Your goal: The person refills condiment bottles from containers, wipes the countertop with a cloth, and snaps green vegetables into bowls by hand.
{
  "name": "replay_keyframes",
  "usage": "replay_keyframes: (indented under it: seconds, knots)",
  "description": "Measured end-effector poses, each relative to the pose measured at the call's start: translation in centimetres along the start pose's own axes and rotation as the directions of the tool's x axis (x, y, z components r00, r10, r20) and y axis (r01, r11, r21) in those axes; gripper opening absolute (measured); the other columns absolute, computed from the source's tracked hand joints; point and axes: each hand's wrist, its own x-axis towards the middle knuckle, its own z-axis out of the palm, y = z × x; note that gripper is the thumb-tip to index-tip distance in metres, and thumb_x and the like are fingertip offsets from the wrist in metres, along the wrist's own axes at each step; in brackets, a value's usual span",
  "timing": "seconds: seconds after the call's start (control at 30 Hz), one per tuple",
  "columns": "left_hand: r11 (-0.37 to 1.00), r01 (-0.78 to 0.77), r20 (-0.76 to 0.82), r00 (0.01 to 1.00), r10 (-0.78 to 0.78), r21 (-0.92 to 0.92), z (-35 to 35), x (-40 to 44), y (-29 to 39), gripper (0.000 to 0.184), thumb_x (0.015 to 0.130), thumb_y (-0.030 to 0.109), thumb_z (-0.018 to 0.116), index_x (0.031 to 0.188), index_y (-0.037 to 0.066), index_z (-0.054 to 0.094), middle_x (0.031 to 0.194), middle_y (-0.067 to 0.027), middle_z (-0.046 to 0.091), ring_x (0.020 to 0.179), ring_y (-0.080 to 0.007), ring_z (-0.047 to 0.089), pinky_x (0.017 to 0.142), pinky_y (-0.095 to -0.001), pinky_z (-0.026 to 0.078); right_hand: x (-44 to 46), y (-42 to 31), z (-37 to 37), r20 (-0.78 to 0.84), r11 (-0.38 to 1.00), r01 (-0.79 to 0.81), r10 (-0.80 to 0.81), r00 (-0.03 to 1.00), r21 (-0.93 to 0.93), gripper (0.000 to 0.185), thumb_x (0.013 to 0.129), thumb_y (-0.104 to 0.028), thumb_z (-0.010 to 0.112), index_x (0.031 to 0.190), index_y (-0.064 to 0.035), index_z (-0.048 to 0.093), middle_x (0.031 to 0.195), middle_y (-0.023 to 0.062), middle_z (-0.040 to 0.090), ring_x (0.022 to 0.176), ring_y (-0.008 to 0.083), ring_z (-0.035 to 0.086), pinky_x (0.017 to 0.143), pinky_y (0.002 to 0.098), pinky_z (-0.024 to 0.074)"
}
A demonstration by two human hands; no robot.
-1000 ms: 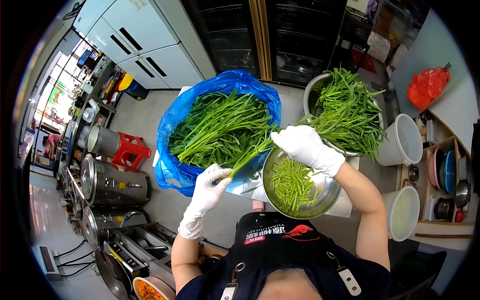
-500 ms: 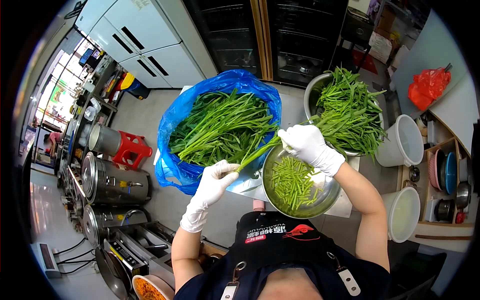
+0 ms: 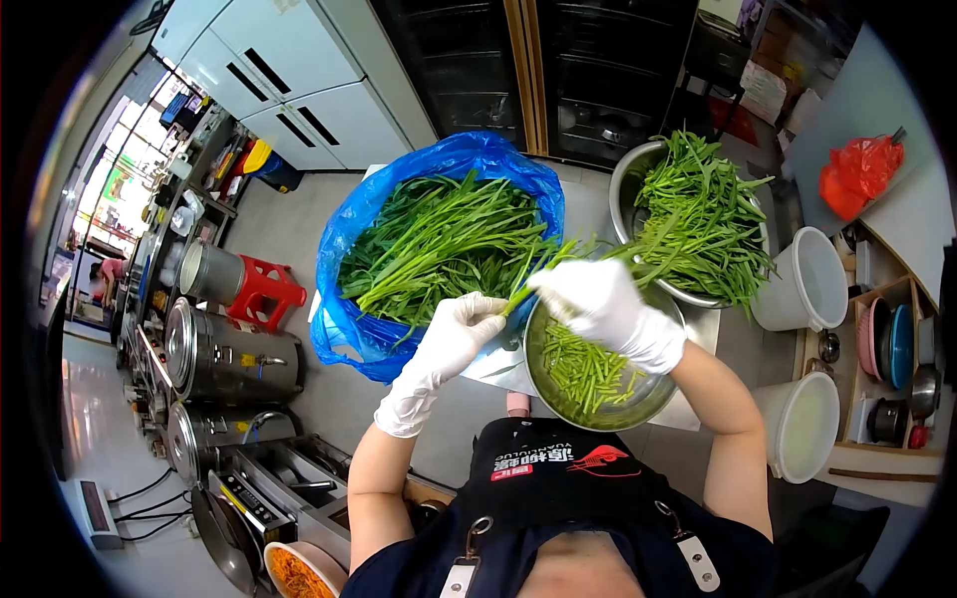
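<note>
My left hand, in a white glove, pinches the lower end of a water spinach stalk. My gloved right hand is closed on the same stalk a short way to the right, slightly blurred. Leaves trail out behind it. Beneath my right hand is a steel bowl with short cut stem pieces inside. Left of it, an open blue plastic bag holds long water spinach. A second steel bowl, at upper right, is heaped with leafy tops.
A metal table bears the bag and bowls. White buckets stand on the right beside a shelf of basins. On the left are large steel pots and a red stool. A fridge stands behind.
My left hand has moved up and right, and my right hand has shifted left, so they are closer together. Less of the stalk shows between them.
</note>
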Motion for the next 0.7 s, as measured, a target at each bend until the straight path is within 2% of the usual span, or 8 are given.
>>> replay_keyframes:
  seconds: [0.1, 0.2, 0.37, 0.47, 0.57, 0.6, 0.63, 0.7]
  knots:
    - [0.993, 0.025, 0.118, 0.993, -0.011, -0.118, 0.7, -0.3, 1.8, 0.021, 0.089, 0.005, 0.06, 0.106, -0.005, 0.066, 0.087, -0.0045, 0.067, 0.078, -0.0089, 0.059, 0.074, -0.0241, 0.049, -0.9, -0.5, 2.4, 0.219, 0.995, 0.073, -0.056, 0.974, -0.071, 0.01, 0.079, -0.015, 0.061, 0.086, -0.0102, 0.057, 0.071, 0.0053, 0.058, 0.066, 0.0233, 0.063, 0.054, 0.0354, 0.0492]
    - [0.99, 0.076, 0.123, 0.99, -0.061, -0.117, 0.8, -0.1, 1.0, 0.02, 0.089, 0.004, 0.061, 0.105, -0.005, 0.067, 0.086, -0.004, 0.067, 0.076, -0.0089, 0.059, 0.074, -0.0243, 0.049, -1.6, -0.1, 2.4, 0.368, 0.986, 0.088, -0.031, 0.929, -0.138, 0.008, 0.082, -0.017, 0.056, 0.086, -0.0097, 0.057, 0.072, 0.0053, 0.059, 0.068, 0.023, 0.063, 0.056, 0.0347, 0.0507]
    - [0.993, 0.069, 0.207, 0.977, -0.049, -0.091, 1.6, 0.2, 0.3, 0.015, 0.087, 0.0, 0.062, 0.098, -0.003, 0.07, 0.087, 0.0014, 0.062, 0.079, -0.007, 0.055, 0.073, -0.0206, 0.045, -2.7, 0.2, 1.7, 0.446, 0.97, 0.144, -0.043, 0.894, -0.195, 0.012, 0.084, -0.021, 0.054, 0.086, -0.01, 0.057, 0.069, 0.005, 0.057, 0.065, 0.0218, 0.062, 0.055, 0.0345, 0.0508]
    - [0.995, -0.015, 0.226, 0.974, 0.036, -0.095, 2.0, 0.7, -0.4, 0.017, 0.087, 0.0, 0.063, 0.102, -0.004, 0.07, 0.084, 0.0012, 0.056, 0.079, -0.0072, 0.052, 0.073, -0.0212, 0.043, -3.1, 0.2, 1.1, 0.421, 0.99, 0.022, 0.038, 0.906, -0.137, 0.01, 0.081, -0.018, 0.059, 0.087, -0.0103, 0.06, 0.069, 0.0065, 0.059, 0.065, 0.0224, 0.063, 0.056, 0.0353, 0.0509]
    - [0.976, -0.028, 0.288, 0.953, 0.092, -0.217, 2.3, 1.3, 0.0, 0.022, 0.086, -0.002, 0.064, 0.107, -0.003, 0.07, 0.086, 0.0, 0.057, 0.08, -0.0086, 0.052, 0.076, -0.0222, 0.044, -4.2, 0.4, 1.2, 0.165, 0.968, -0.21, 0.186, 0.969, 0.139, 0.011, 0.077, -0.014, 0.064, 0.087, -0.0099, 0.065, 0.074, 0.008, 0.064, 0.068, 0.0241, 0.065, 0.058, 0.0353, 0.0515]
    - [0.976, -0.038, 0.307, 0.946, 0.105, -0.215, 2.5, 1.5, 0.2, 0.022, 0.086, -0.002, 0.063, 0.108, -0.003, 0.069, 0.088, -0.0002, 0.059, 0.082, -0.0088, 0.053, 0.079, -0.0223, 0.044, -4.5, 0.2, 0.8, 0.174, 0.9, -0.364, 0.329, 0.928, 0.238, 0.013, 0.075, -0.011, 0.066, 0.088, -0.0085, 0.068, 0.079, 0.0086, 0.066, 0.067, 0.0257, 0.065, 0.061, 0.0336, 0.0518]
    - [0.976, -0.047, 0.325, 0.938, 0.117, -0.213, 2.7, 1.7, 0.4, 0.023, 0.086, -0.003, 0.062, 0.109, -0.003, 0.069, 0.091, -0.0005, 0.06, 0.085, -0.009, 0.055, 0.083, -0.0224, 0.044, -4.9, 0.1, 0.5, 0.288, 0.723, -0.584, 0.509, 0.811, 0.369, 0.012, 0.08, -0.011, 0.066, 0.091, -0.0057, 0.068, 0.082, 0.0081, 0.067, 0.067, 0.0199, 0.064, 0.064, 0.0297, 0.0506]
    - [0.969, -0.144, 0.364, 0.907, 0.211, -0.203, 3.4, 1.9, 1.1, 0.025, 0.085, -0.003, 0.063, 0.109, -0.003, 0.069, 0.089, -0.0022, 0.059, 0.086, -0.0102, 0.054, 0.08, -0.023, 0.044, -5.7, 0.8, 0.2, 0.353, 0.479, -0.699, 0.625, 0.696, 0.531, 0.012, 0.085, -0.011, 0.064, 0.093, -0.0039, 0.068, 0.085, 0.0059, 0.067, 0.073, 0.012, 0.06, 0.069, 0.0262, 0.0483]
